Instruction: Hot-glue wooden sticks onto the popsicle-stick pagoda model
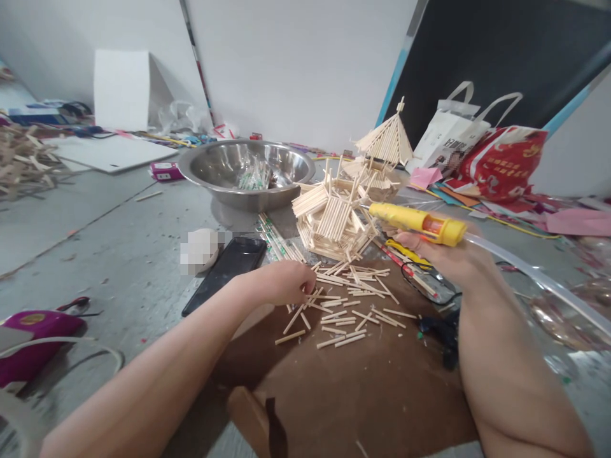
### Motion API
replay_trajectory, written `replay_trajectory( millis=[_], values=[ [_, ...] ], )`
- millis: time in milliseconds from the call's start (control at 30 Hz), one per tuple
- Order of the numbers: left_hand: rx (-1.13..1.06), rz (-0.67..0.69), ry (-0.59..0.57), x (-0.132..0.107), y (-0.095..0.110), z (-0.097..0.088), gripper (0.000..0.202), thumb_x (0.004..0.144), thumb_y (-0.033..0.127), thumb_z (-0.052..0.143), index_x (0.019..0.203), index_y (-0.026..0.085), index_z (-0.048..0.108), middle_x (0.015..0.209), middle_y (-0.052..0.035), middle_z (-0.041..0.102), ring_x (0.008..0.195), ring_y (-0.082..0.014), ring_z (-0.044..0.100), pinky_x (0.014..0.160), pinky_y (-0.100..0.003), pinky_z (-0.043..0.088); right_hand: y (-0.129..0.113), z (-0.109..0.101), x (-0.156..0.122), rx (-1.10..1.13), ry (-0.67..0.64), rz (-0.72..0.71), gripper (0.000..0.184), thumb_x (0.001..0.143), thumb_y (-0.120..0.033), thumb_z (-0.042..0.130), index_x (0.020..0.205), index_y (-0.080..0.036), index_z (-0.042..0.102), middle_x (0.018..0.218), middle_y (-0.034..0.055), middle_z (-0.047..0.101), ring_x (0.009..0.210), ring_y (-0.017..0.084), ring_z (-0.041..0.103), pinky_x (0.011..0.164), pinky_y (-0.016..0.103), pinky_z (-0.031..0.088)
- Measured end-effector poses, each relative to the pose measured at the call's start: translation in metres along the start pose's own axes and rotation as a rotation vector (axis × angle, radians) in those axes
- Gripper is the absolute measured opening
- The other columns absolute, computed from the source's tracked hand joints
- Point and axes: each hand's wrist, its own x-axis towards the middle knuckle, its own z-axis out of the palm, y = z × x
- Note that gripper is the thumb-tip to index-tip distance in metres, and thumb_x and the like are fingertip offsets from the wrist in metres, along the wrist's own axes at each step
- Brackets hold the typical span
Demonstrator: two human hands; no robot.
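My right hand (442, 254) is closed around a yellow glue gun (415, 221) with a clear glue stick trailing out behind it; its nozzle points at a small house built of wooden sticks (341, 213). My left hand (286, 281) is curled, its fingers pinching at the loose cut sticks (351, 305) scattered on a brown board (358, 381). Whether a stick is gripped is hidden by the fingers. A second stick model with a pointed roof (386, 143) stands behind the house.
A steel bowl (248, 172) with sticks inside sits at the back. A black phone (226, 270) lies left of my left hand. Bags (482, 159) and coloured paper lie to the right, a purple object (33, 331) at far left.
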Motion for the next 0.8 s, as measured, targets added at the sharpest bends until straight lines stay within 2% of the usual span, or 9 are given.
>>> replay_trajectory(
  millis=[100, 233, 367, 500, 633, 733, 800],
  values=[
    [0.078, -0.001, -0.044, -0.001, 0.005, 0.002, 0.011, 0.060, 0.024, 0.051, 0.066, 0.021, 0.059, 0.065, -0.0018, 0.059, 0.057, -0.0140, 0.050, 0.049, -0.023, 0.032, -0.001, -0.002, 0.000, -0.011, -0.025, 0.038, 0.042, 0.057, -0.059, 0.054, 0.075, -0.021, 0.058, 0.073, 0.0026, 0.064, 0.064, 0.019, 0.058, 0.061, 0.033, 0.046],
    [0.204, -0.061, -0.046, 0.001, 0.015, 0.005, 0.012, 0.061, 0.019, 0.048, 0.064, 0.018, 0.060, 0.068, -0.0060, 0.060, 0.062, -0.0173, 0.053, 0.051, -0.025, 0.034, -0.003, -0.003, -0.001, -0.028, 0.007, 0.030, 0.042, 0.056, -0.058, 0.056, 0.076, -0.021, 0.058, 0.072, 0.0025, 0.064, 0.064, 0.018, 0.057, 0.060, 0.033, 0.045],
    [0.145, -0.042, -0.030, -0.003, 0.017, -0.002, 0.015, 0.066, 0.018, 0.043, 0.068, 0.016, 0.058, 0.069, -0.0072, 0.061, 0.061, -0.0160, 0.053, 0.053, -0.025, 0.035, -0.005, -0.003, -0.002, -0.015, 0.027, 0.014, 0.041, 0.057, -0.058, 0.055, 0.074, -0.021, 0.058, 0.069, 0.0021, 0.063, 0.061, 0.018, 0.057, 0.058, 0.032, 0.044],
    [-0.165, -0.009, 0.084, -0.009, 0.010, -0.013, 0.018, 0.070, 0.015, 0.039, 0.077, 0.017, 0.055, 0.060, -0.0020, 0.059, 0.055, -0.0113, 0.050, 0.051, -0.021, 0.035, -0.005, -0.002, 0.000, -0.013, -0.019, 0.007, 0.039, 0.058, -0.058, 0.054, 0.073, -0.022, 0.060, 0.069, 0.0018, 0.062, 0.064, 0.019, 0.057, 0.059, 0.034, 0.044],
    [-0.637, -0.003, 0.253, 0.000, 0.003, -0.009, 0.023, 0.075, 0.023, 0.040, 0.095, 0.018, 0.051, 0.060, 0.0013, 0.058, 0.043, -0.0063, 0.043, 0.044, -0.019, 0.033, -0.004, -0.002, 0.000, -0.004, 0.013, 0.018, 0.036, 0.058, -0.056, 0.055, 0.072, -0.023, 0.061, 0.067, 0.0010, 0.061, 0.062, 0.019, 0.057, 0.059, 0.035, 0.046],
    [-0.985, -0.065, 0.416, 0.014, 0.004, -0.001, 0.020, 0.075, 0.032, 0.044, 0.085, 0.017, 0.051, 0.061, 0.0013, 0.057, 0.035, -0.0036, 0.037, 0.036, -0.018, 0.028, -0.005, -0.003, -0.001, 0.018, 0.029, -0.009, 0.034, 0.059, -0.054, 0.055, 0.073, -0.023, 0.060, 0.068, 0.0006, 0.062, 0.063, 0.018, 0.057, 0.059, 0.034, 0.046],
    [-1.132, -0.108, 0.530, 0.022, 0.005, 0.002, 0.017, 0.073, 0.033, 0.048, 0.075, 0.016, 0.049, 0.057, 0.0020, 0.055, 0.032, -0.0032, 0.037, 0.033, -0.017, 0.025, -0.005, -0.003, -0.002, 0.035, 0.020, -0.031, 0.032, 0.059, -0.053, 0.056, 0.070, -0.024, 0.059, 0.068, 0.0001, 0.062, 0.064, 0.018, 0.057, 0.060, 0.033, 0.046]
  ],
)
